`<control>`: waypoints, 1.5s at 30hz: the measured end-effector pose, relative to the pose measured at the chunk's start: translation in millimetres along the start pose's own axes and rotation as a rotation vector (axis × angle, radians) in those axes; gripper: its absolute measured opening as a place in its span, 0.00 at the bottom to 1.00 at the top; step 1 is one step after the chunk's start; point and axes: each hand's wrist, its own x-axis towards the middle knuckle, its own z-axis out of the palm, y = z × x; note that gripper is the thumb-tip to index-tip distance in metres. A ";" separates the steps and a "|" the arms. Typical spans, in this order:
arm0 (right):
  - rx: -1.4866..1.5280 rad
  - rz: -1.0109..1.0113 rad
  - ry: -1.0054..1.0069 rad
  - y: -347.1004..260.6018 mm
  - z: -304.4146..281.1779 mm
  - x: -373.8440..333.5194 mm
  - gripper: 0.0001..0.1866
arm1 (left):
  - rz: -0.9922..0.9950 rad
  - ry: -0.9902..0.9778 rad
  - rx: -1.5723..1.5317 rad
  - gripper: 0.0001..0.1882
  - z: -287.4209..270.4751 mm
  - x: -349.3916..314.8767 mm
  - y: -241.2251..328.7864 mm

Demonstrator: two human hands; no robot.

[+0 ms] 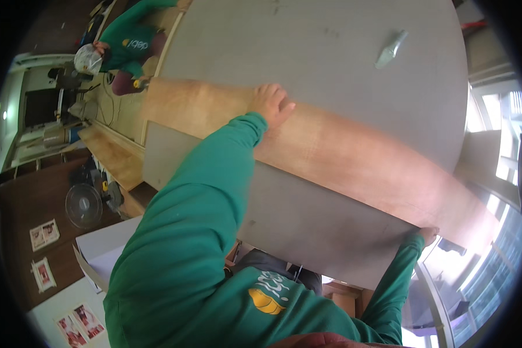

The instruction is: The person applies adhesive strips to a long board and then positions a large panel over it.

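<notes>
A long strip of light brown plywood (342,148) lies across a large grey table top (325,52), running from the far left down to the near right. My left hand (271,105) rests on the strip left of its middle, with the fingers bent over its far edge. At the right, my right hand (429,235) grips the strip's near edge, close to the table's corner; its fingers are partly hidden. Both my arms are in green sleeves.
A clear plastic bottle (392,50) lies on the table's far right. Beyond the left edge a co-worker in green (127,46) bends near a yellow-and-black tool (140,84). A fan (84,205) and another wooden board (111,152) stand at the left, windows (496,278) at the right.
</notes>
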 end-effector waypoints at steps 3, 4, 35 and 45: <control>0.847 0.470 -0.009 -16.5 -48.1 -21.4 0.32 | 0.021 -0.007 -0.021 0.13 -0.9 0.0 6.1; 0.904 0.501 -0.033 -20.2 -48.6 -27.0 0.35 | 0.014 -0.009 -0.009 0.13 -3.8 -2.2 4.6; 0.950 0.369 0.277 15.8 -4.2 4.4 0.27 | -0.709 -0.077 0.209 0.51 55.7 -16.3 106.1; 0.642 -0.386 0.090 74.1 -42.4 -21.9 0.20 | -0.798 -0.111 0.255 0.53 37.8 -13.6 106.7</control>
